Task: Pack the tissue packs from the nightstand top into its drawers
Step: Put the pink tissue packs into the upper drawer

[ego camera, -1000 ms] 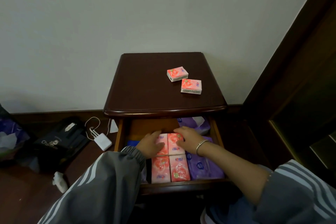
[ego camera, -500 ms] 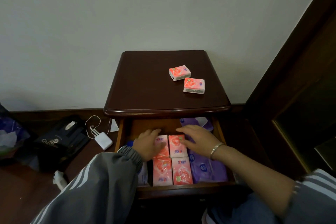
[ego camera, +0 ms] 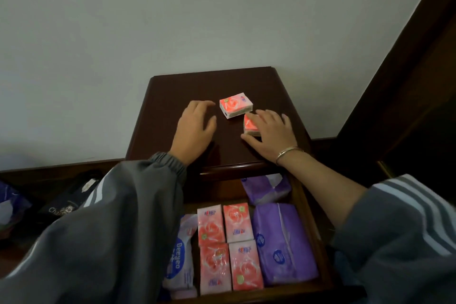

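Both hands had come up from the open wooden drawer [ego camera: 306,219] to the dark wooden nightstand top [ego camera: 170,96]. The left hand [ego camera: 195,128], grip spread, lay just beside the far pink tissue pack [ego camera: 235,105]. The right hand [ego camera: 270,134], grip spread, covered the near pink tissue pack [ego camera: 249,126] toward the right edge.

black bag [ego camera: 71,201] low left; white wall [ego camera: 197,12] behind

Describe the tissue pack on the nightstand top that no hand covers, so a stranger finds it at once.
Look at the dark nightstand top against the pale wall. Two pink packs lie on it. Yours is the farther one, fully in view; the right hand rests on its neighbour.
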The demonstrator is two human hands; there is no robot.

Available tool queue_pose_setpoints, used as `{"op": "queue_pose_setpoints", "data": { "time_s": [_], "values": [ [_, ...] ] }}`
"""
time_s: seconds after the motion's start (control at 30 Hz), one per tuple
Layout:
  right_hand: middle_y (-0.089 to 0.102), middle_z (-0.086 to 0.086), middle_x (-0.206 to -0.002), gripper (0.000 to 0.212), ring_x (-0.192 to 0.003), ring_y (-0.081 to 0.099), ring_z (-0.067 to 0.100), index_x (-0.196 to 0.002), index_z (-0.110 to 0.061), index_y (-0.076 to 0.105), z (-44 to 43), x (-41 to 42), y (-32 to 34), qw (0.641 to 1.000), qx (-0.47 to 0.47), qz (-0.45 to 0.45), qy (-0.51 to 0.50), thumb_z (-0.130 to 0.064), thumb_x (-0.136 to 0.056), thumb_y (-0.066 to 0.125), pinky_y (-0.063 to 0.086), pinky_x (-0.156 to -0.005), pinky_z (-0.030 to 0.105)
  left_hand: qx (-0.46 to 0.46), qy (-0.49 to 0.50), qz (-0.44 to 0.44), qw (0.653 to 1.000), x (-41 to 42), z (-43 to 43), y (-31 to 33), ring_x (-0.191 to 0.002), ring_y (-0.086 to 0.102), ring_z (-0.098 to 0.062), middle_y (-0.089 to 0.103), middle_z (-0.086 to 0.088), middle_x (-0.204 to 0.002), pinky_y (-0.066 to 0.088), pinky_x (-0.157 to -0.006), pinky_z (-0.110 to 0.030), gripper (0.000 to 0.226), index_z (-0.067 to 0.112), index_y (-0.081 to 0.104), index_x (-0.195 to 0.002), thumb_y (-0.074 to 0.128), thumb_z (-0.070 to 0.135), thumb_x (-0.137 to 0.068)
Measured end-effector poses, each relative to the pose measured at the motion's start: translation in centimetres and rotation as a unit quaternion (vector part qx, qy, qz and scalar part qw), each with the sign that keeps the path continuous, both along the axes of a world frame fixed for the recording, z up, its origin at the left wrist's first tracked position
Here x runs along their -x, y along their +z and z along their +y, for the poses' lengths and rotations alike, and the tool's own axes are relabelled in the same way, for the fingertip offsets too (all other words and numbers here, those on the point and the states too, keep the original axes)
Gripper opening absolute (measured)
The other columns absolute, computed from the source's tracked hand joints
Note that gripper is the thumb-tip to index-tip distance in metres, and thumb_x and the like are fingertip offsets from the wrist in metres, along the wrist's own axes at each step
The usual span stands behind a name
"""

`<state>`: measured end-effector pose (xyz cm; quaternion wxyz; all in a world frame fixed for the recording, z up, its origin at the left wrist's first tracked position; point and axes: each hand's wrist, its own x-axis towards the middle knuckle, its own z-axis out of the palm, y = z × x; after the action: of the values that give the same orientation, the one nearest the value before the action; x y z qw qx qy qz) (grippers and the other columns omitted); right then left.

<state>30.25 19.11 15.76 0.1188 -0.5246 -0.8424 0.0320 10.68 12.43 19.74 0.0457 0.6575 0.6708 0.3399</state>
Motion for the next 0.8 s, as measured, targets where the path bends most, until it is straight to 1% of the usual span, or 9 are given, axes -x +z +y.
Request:
{"op": "queue_pose_setpoints", "data": {
  "time_s": [0.13, 0.2, 0.27, 0.37, 0.47, 0.57, 0.67, 0.7, 0.8],
  "values": [
    [0.041, 0.003, -0.144, 0.053, -0.136, 0.030, 0.026, -0.129, -0.036, 0.051, 0.0, -1.6, -1.1, 0.994, -0.053, 0.086, -0.040, -0.060, -0.082, 0.048, 0.024, -0.109, 0.050, 0.043, 0.003, 0.014, 0.999, -1.0, 4.9, -0.7, -0.129, 0.042, -0.021, 0.042, -0.003, -0.140, 0.038, -0.107, -0.042, 0.050, 0.020, 0.044, -0.136, 0.055, 0.036, -0.090],
    [0.048, 0.007, -0.134, 0.049, -0.125, 0.040, 0.029, -0.122, -0.034, 0.059, -0.3, -1.4, -1.0, 0.986, -0.085, 0.121, -0.083, -0.053, -0.077, 0.053, 0.033, -0.101, 0.047, 0.088, 0.001, 0.004, 0.996, -1.8, 7.0, -1.1, -0.133, 0.037, -0.024, 0.035, -0.003, -0.147, 0.035, -0.109, -0.047, 0.059, 0.020, 0.038, -0.140, 0.056, 0.043, -0.089],
    [0.052, 0.008, -0.124, 0.047, -0.116, 0.045, 0.029, -0.119, -0.033, 0.062, -0.6, -1.1, -0.9, 0.979, -0.116, 0.116, -0.120, -0.047, -0.075, 0.055, 0.036, -0.095, 0.045, 0.133, 0.004, -0.004, 0.991, -2.5, 8.5, -1.9, -0.134, 0.033, -0.027, 0.032, -0.004, -0.148, 0.033, -0.109, -0.050, 0.068, 0.019, 0.033, -0.143, 0.054, 0.050, -0.088],
    [0.051, 0.008, -0.125, 0.047, -0.120, 0.042, 0.031, -0.118, -0.031, 0.062, -0.6, -1.3, -0.9, 0.975, -0.107, 0.128, -0.149, -0.035, -0.072, 0.057, 0.034, -0.099, 0.047, 0.123, 0.035, 0.047, 0.991, -2.9, 8.9, -3.3, -0.126, 0.037, -0.029, 0.039, -0.007, -0.139, 0.035, -0.101, -0.046, 0.065, 0.020, 0.035, -0.142, 0.050, 0.053, -0.089],
    [0.049, 0.009, -0.130, 0.049, -0.128, 0.035, 0.032, -0.116, -0.029, 0.062, -0.7, -1.5, -1.0, 0.973, -0.101, 0.144, -0.148, -0.029, -0.068, 0.055, 0.029, -0.104, 0.051, 0.088, 0.058, -0.001, 0.994, -2.7, 8.0, -3.9, -0.121, 0.039, -0.027, 0.040, -0.008, -0.130, 0.039, -0.098, -0.038, 0.068, 0.016, 0.040, -0.139, 0.058, 0.050, -0.083],
    [0.037, 0.010, -0.144, 0.054, -0.137, 0.025, 0.037, -0.127, -0.030, 0.054, -0.5, -1.4, -1.0, 0.969, -0.081, 0.160, -0.171, -0.033, -0.073, 0.055, 0.023, -0.109, 0.054, 0.145, 0.075, -0.031, 0.986, -2.7, 7.2, -2.9, -0.121, 0.038, -0.029, 0.038, -0.010, -0.127, 0.038, -0.095, -0.036, 0.071, 0.013, 0.043, -0.134, 0.066, 0.047, -0.075],
    [0.029, 0.015, -0.148, 0.071, -0.136, 0.025, 0.040, -0.145, -0.030, 0.027, -0.5, -1.2, -1.0, 0.965, -0.051, 0.140, -0.217, -0.042, -0.079, 0.053, 0.023, -0.108, 0.053, 0.211, 0.089, -0.032, 0.973, -2.3, 5.1, -1.5, -0.120, 0.041, -0.032, 0.037, -0.011, -0.128, 0.042, -0.099, -0.044, 0.072, 0.011, 0.040, -0.129, 0.069, 0.047, -0.074],
    [0.033, 0.016, -0.145, 0.074, -0.132, 0.031, 0.039, -0.146, -0.026, 0.025, -0.6, -1.1, -0.9, 0.962, -0.050, 0.140, -0.229, -0.043, -0.080, 0.053, 0.027, -0.106, 0.052, 0.214, 0.091, -0.050, 0.971, -2.0, 4.0, -1.2, -0.119, 0.042, -0.032, 0.037, -0.012, -0.128, 0.043, -0.098, -0.044, 0.071, 0.009, 0.040, -0.128, 0.070, 0.045, -0.075],
    [0.045, 0.016, -0.135, 0.071, -0.120, 0.043, 0.034, -0.140, -0.011, 0.034, -0.8, -1.1, -0.6, 0.958, -0.037, 0.182, -0.217, -0.040, -0.079, 0.056, 0.036, -0.100, 0.044, 0.175, 0.106, -0.135, 0.970, -1.1, -0.3, -0.7, -0.107, 0.054, -0.030, 0.048, -0.011, -0.119, 0.049, -0.089, -0.044, 0.060, 0.011, 0.038, -0.116, 0.072, 0.036, -0.074]
  ]
}}
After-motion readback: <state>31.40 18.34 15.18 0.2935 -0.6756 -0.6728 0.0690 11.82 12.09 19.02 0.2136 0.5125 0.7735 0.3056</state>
